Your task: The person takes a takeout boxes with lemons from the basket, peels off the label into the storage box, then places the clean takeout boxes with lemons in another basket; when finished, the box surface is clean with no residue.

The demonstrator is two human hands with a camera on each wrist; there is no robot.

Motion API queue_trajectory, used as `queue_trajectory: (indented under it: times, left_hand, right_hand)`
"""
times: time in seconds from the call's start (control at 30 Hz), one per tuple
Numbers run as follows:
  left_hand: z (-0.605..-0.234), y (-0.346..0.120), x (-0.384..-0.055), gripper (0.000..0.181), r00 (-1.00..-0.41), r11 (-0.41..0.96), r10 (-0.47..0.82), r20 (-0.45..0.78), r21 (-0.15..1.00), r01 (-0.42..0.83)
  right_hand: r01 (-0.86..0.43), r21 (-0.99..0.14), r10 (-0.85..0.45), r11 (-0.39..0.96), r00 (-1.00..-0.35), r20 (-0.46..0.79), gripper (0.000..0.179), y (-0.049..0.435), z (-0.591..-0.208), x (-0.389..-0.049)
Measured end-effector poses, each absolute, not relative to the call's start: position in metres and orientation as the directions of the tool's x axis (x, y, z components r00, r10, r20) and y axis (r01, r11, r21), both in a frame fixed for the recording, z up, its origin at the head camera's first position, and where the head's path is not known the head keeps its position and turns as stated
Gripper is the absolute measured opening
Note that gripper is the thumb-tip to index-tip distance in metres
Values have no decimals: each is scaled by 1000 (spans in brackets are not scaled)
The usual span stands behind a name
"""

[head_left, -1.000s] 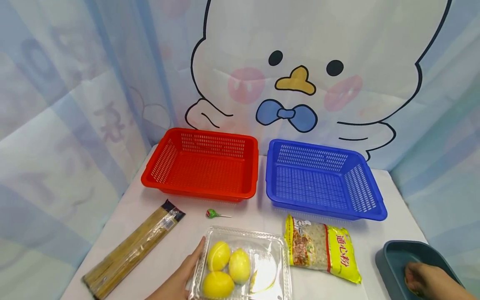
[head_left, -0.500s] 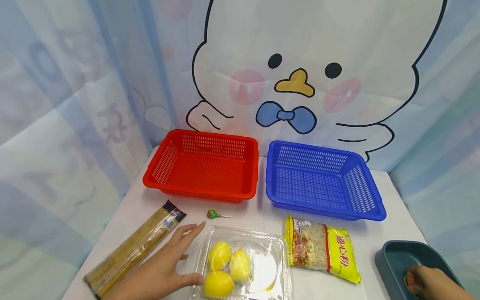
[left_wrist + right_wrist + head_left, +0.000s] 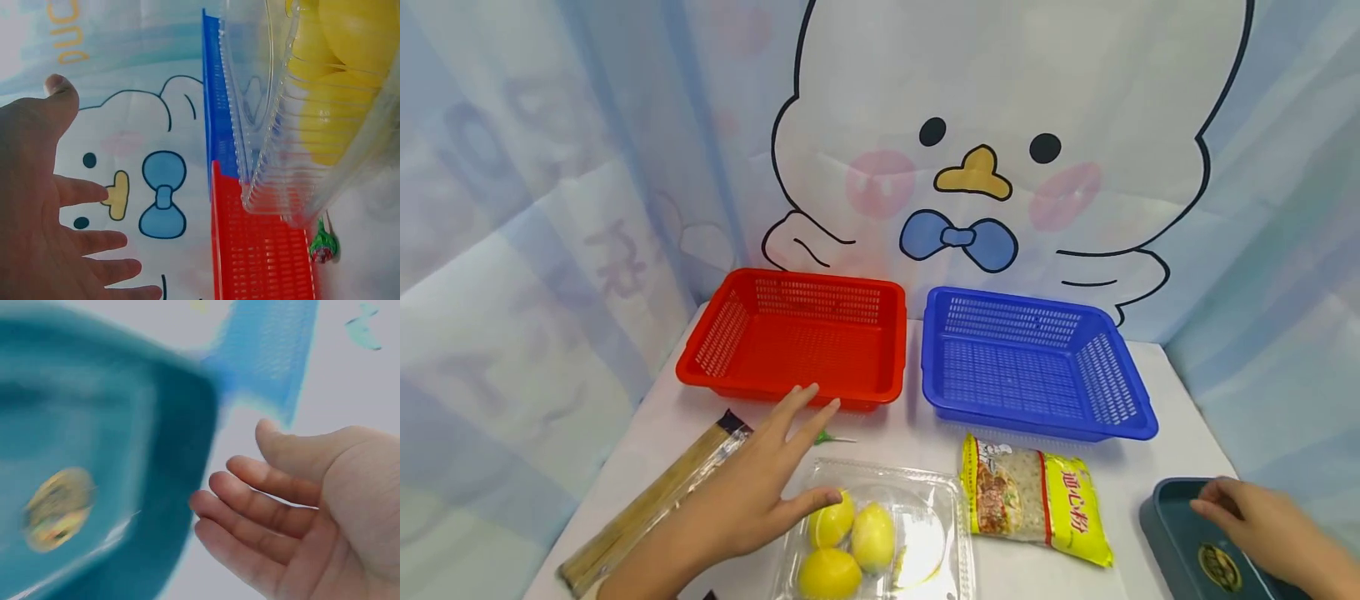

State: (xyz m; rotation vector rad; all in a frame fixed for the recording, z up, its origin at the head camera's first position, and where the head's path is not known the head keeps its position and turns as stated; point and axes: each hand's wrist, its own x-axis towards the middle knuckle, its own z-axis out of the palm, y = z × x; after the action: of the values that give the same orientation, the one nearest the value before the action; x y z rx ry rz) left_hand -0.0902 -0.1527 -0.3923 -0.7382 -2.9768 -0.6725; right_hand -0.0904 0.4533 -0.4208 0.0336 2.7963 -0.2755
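My left hand (image 3: 760, 492) hovers with fingers spread, holding nothing, over the left side of a clear plastic clamshell box (image 3: 940, 500). Three yellow lemons (image 3: 874, 537) show through its lid. A long pack of noodles (image 3: 658, 500) lies partly under that forearm, and the same fingers partly hide a green lollipop (image 3: 822, 437); it shows whole in the left wrist view. At the right, my right hand (image 3: 1262, 525) is above a dark teal tray (image 3: 1176, 542), fingers loosely bent and empty. Inside the tray lies a round golden disc (image 3: 1219, 567), also visible in the blurred right wrist view.
A red basket (image 3: 722, 383) and a blue basket (image 3: 1037, 421) stand side by side at the back of the white table. Between box and tray lies a yellow bag of pasta (image 3: 1037, 500). Printed curtains (image 3: 550, 333) enclose the table.
My left hand has let go of the box's left edge and risen forward. My right hand has released the golden disc in the tray and lifted. The head view has shifted slightly.
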Motion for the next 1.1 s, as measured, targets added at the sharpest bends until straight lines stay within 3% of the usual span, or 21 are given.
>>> queue_trajectory:
  times: [0.13,0.33,0.47,0.67,1.1]
  left_hand:
    - [-396,-146,-94,93,-900,818,425,94,385,427]
    - [-403,-141,-96,94,-917,838,389,92,377,393]
    - [-408,-137,-95,95,-917,835,386,107,381,396]
    - [-416,-133,-97,100,-909,869,395,136,267,417]
    - [-426,-131,-102,106,-918,904,369,143,176,391]
  right_hand:
    - [-27,-190,-46,981,-994,-96,30,397,-386,-90]
    - [-211,-217,-181,953,-972,150,54,320,-374,-76]
    - [-298,-222,-253,928,-944,210,74,287,-382,-73]
    - [-420,-157,-362,894,-882,302,100,256,-404,-71]
    - [-351,-168,-292,921,-909,299,98,257,-409,-87]
